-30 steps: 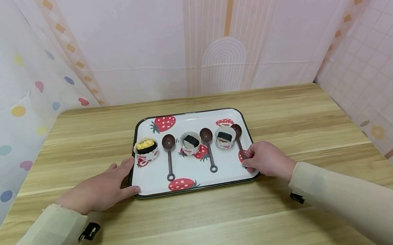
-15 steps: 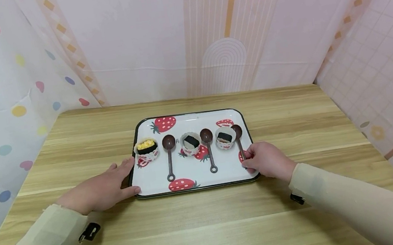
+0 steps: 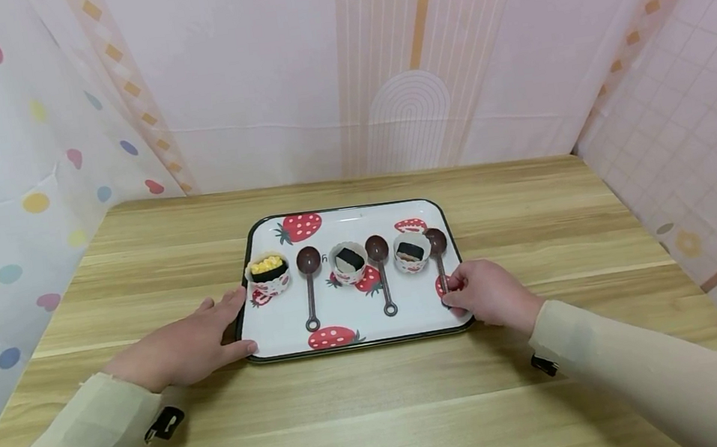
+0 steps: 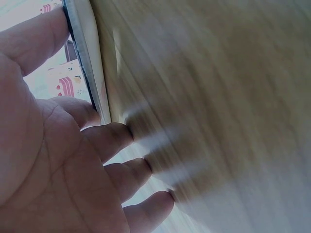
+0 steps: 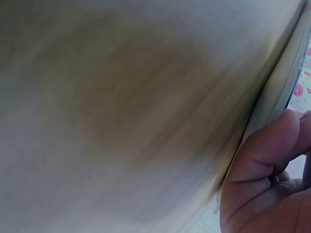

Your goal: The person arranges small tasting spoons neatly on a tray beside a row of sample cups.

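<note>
A white strawberry-print tray (image 3: pixel 349 305) with a dark rim lies on the table. My right hand (image 3: pixel 491 293) pinches the handle end of the rightmost brown spoon (image 3: pixel 436 242) over the tray's right side. Its bowl is right beside a paper cup (image 3: pixel 411 262) holding a black-banded sushi piece. Two more brown spoons, left (image 3: pixel 308 261) and middle (image 3: pixel 377 249), lie between the cups. The middle cup (image 3: pixel 350 276) has a similar piece; the left cup (image 3: pixel 270 286) holds one with yellow topping. My left hand (image 3: pixel 191 345) rests at the tray's left rim, fingers extended, thumb over the edge.
The tray sits on a wood-grain table (image 3: pixel 357 420). A patterned pink curtain (image 3: pixel 258 78) hangs behind it, with a dotted cloth (image 3: pixel 11 171) on the left and a grid-pattern cloth (image 3: pixel 692 119) on the right.
The bowl of the rightmost spoon has shifted slightly right, so the spoon lies straighter and more of its bowl shows beside the cup. My left hand keeps its place.
</note>
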